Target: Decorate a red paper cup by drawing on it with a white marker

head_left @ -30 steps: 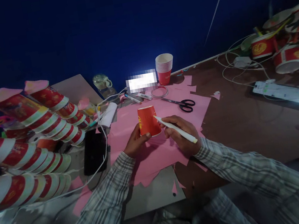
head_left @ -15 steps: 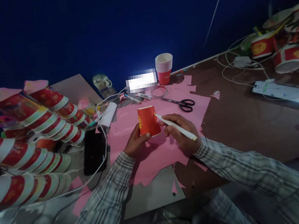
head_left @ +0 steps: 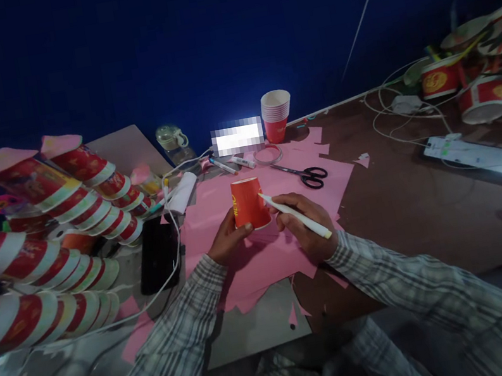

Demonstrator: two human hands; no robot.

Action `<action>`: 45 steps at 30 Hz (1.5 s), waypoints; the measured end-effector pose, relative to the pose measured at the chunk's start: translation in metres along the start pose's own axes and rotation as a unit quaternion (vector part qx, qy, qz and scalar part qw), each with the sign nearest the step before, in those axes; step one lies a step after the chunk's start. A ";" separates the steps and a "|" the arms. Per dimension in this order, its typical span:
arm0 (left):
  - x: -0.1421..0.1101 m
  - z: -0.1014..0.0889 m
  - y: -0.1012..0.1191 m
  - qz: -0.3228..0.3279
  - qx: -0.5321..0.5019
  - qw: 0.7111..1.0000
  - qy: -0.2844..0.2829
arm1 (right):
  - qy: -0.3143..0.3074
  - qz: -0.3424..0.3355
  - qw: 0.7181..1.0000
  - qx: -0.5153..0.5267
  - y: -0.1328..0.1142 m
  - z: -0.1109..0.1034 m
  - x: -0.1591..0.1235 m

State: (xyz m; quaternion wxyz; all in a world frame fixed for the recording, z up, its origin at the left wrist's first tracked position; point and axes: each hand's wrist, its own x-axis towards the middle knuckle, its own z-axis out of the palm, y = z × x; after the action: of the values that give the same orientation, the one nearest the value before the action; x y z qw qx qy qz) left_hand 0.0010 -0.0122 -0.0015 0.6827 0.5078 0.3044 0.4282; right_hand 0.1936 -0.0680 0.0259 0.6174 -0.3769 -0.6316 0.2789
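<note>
"Cup location?"

"Centre of view, above pink paper. Red, yellow lettering along its left side, narrower end up, pale rim at the lower end. Whether that rim touches the paper: cannot tell."

"Left hand?"

"Closed around the cup's lower left. Thumb lies across the front near the rim; the other fingers are partly hidden behind."

"Right hand?"

"Fingers pinched on a white marker, pen fashion. Yellowish butt end points down toward the wrist. Tip is at the cup's right side; contact or a slight gap, cannot tell."

"Surroundings, near field?"

"Black-handled scissors on the paper, beyond the right hand. Two pens farther back, a stack of cups behind them to the right. Dark phone to the left of the left hand, white cable crossing its edge."

"Outer field?"

"Far left: tilted cup towers, red and white, two with pink tops. Far right: white strip, one end brightly lit."
</note>
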 end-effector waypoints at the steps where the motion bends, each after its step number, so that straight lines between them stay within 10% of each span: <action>1: 0.000 0.000 0.000 -0.001 0.008 1.000 0.001 | 0.003 -0.001 1.000 0.008 0.000 0.000 0.000; 45: -0.003 0.008 0.009 0.014 0.080 0.996 0.027 | -0.033 -0.047 0.996 -0.074 -0.003 -0.001 -0.002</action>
State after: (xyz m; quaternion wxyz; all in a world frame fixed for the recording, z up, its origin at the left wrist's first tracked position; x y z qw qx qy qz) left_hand 0.0040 -0.0175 0.0098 0.6249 0.5534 0.3490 0.4259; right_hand 0.1937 -0.0713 0.0271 0.5794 -0.3823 -0.6871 0.2146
